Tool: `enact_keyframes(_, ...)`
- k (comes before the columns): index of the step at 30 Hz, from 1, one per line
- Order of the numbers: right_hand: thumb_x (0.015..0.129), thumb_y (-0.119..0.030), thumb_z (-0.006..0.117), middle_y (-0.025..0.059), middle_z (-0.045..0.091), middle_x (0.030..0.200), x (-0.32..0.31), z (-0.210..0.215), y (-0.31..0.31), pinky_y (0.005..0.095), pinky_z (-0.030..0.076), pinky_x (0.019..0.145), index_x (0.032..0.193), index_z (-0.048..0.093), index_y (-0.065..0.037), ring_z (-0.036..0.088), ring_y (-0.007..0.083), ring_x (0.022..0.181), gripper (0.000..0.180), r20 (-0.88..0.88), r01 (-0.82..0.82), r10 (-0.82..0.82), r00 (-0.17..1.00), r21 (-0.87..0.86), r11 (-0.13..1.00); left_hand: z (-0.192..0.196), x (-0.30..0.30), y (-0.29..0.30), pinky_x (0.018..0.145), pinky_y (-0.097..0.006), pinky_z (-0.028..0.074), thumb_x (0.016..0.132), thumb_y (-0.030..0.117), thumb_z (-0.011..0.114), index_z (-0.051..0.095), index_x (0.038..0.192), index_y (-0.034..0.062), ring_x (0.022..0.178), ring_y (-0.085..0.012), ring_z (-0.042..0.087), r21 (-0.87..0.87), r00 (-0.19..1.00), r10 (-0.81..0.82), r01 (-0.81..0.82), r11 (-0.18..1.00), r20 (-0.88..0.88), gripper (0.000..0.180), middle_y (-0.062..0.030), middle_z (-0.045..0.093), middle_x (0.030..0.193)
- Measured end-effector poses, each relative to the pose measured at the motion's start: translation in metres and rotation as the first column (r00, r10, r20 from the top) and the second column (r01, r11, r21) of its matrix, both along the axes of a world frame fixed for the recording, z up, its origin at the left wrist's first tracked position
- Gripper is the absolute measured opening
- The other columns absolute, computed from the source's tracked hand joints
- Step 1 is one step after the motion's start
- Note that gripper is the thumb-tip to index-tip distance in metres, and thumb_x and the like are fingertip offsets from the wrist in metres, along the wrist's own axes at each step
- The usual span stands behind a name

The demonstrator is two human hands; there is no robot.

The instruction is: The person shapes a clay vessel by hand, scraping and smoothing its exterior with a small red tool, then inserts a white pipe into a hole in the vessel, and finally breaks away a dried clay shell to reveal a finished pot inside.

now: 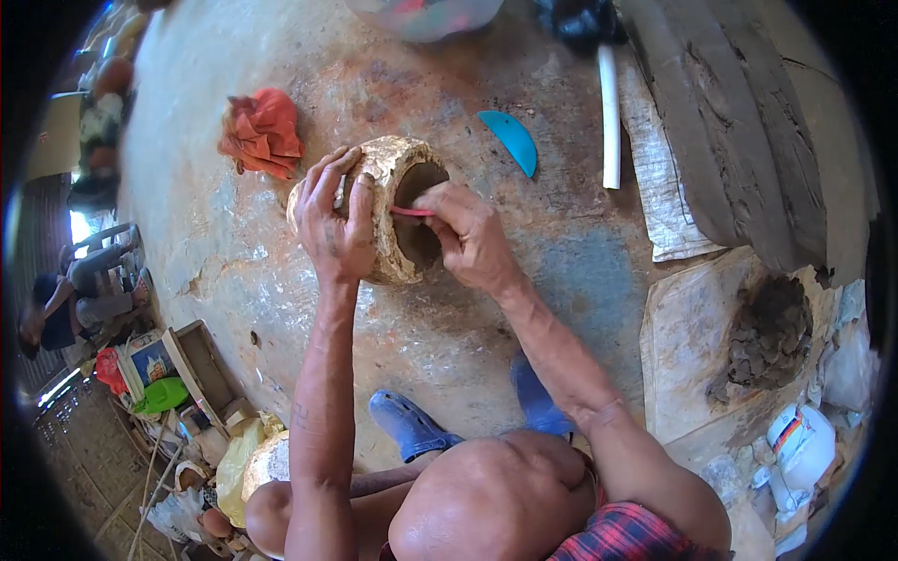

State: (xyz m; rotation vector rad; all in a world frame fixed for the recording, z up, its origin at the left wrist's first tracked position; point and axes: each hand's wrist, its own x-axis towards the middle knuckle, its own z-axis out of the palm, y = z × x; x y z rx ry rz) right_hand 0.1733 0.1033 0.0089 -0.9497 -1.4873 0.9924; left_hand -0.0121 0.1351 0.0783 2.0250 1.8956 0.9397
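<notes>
A rough, yellowish-tan hollow mould (393, 264) lies tilted on its side on the floor, its dark round opening facing right. My left hand (339, 224) rests on its left side with the fingers spread over the outer wall. In my right hand (472, 234) is a thin red scraper-like tool (412, 212), pinched between thumb and fingers at the opening. The tool's left end touches the rim; the rest is hidden by my fingers. A teal half-moon scraper (511, 142) lies on the floor beyond my right hand. A crumpled orange-red cloth (262, 133) sits to the left of the mould.
Grey clay slabs (739, 122) lie on a woven sheet at the right, beside a white pipe (609, 117). Clay scraps (767, 332) and a white container (801, 446) are nearer right. A clear basin (426, 17) stands at the far edge. Another person (84, 280) sits at the left.
</notes>
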Motion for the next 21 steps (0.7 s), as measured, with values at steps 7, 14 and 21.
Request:
enact_keyframes(7, 0.076, 0.013, 0.067, 0.0147, 0.069, 0.112, 0.017, 0.003, -0.011, 0.0458, 0.054, 0.093, 0.112, 0.073, -0.003, 0.066, 0.0392, 0.108, 0.039, 0.180, -0.159, 0.124, 0.976, 0.193, 0.968, 0.015, 0.002, 0.007, 0.110, -0.044, 0.047, 0.089, 0.029, 0.073, 0.077, 0.122, 0.0019, 0.122, -0.0357, 0.068, -0.085, 0.997, -0.069, 0.067, 0.994, -0.029, 0.043, -0.0177, 0.074, 0.128)
enact_keyframes(14, 0.072, 0.010, 0.069, 0.0137, 0.069, 0.115, 0.002, 0.000, -0.005, 0.0479, 0.053, 0.095, 0.112, 0.075, -0.006, 0.065, 0.0359, 0.112, 0.043, 0.115, 0.057, -0.071, 0.991, 0.121, 0.991, 0.010, 0.003, 0.009, 0.105, -0.046, 0.049, 0.083, 0.041, 0.082, 0.076, 0.121, 0.0038, 0.118, -0.0347, 0.069, -0.074, 0.996, -0.090, 0.089, 0.993, -0.005, 0.054, -0.0161, 0.074, 0.124)
enact_keyframes(21, 0.069, 0.002, 0.074, 0.0106, 0.071, 0.119, 0.006, -0.007, -0.034, 0.0500, 0.050, 0.102, 0.113, 0.077, -0.008, 0.065, 0.0353, 0.116, 0.045, 0.206, -0.072, 0.022, 0.978, 0.243, 0.967, 0.009, 0.005, 0.006, 0.106, -0.046, 0.048, 0.076, 0.045, 0.085, 0.077, 0.119, 0.0079, 0.117, -0.0352, 0.068, -0.104, 0.995, -0.016, 0.006, 0.995, -0.096, 0.057, -0.0129, 0.074, 0.124)
